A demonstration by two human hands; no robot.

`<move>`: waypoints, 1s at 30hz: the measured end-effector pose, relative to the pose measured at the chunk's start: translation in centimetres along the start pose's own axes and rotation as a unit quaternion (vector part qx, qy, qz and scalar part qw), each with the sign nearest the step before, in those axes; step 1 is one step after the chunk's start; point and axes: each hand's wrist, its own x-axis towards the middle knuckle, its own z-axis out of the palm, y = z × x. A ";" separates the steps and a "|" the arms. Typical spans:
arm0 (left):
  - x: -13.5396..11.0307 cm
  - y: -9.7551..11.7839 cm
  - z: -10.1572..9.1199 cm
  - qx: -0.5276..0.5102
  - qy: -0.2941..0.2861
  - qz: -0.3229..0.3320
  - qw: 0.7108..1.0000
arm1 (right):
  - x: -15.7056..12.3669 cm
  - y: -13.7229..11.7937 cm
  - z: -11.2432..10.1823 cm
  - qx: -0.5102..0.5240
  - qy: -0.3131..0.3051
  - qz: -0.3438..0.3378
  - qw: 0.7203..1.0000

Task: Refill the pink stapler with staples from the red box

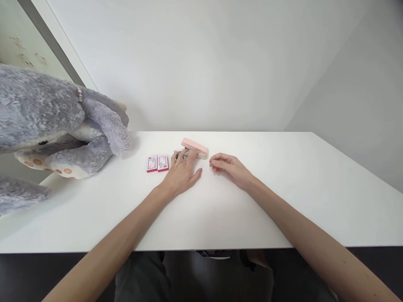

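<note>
A pink stapler (195,146) with a pale base lies near the back of the white table, its top lifted away from the lower part. My left hand (181,174) reaches over its left end, palm down, fingers spread and thumb apart; the fingertips touch or hover at the metal part, which they partly hide. To the right of the stapler, my right hand (231,168) rests near the tabletop with its fingers curled and thumb and forefinger close together. Whatever may sit between those fingertips is too small to make out. Two small red-and-white boxes (157,163) stand side by side left of my left hand.
A large grey plush toy (103,138) fills the left side of the white table (283,188). Behind the table rises a white wall (201,75), with a grey wall on the right. The table's front edge crosses under my forearms.
</note>
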 end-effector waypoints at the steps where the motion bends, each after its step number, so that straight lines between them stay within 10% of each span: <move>1: 0.0 0.1 -0.1 -0.002 -0.006 0.010 1.000 | 0.0 0.1 0.0 -0.004 0.011 -0.009 1.000; 10: -0.4 1.5 -1.2 -0.076 -0.058 0.143 0.985 | -0.4 0.5 0.5 -0.213 0.192 -0.131 0.949; 22: 0.1 1.0 -0.4 -0.041 0.115 -0.037 0.992 | -0.1 1.3 0.4 -0.292 0.171 -0.083 0.937; 30: 0.1 1.0 0.3 -0.136 0.095 -0.047 0.985 | -0.6 1.0 1.0 -0.293 0.125 -0.111 0.942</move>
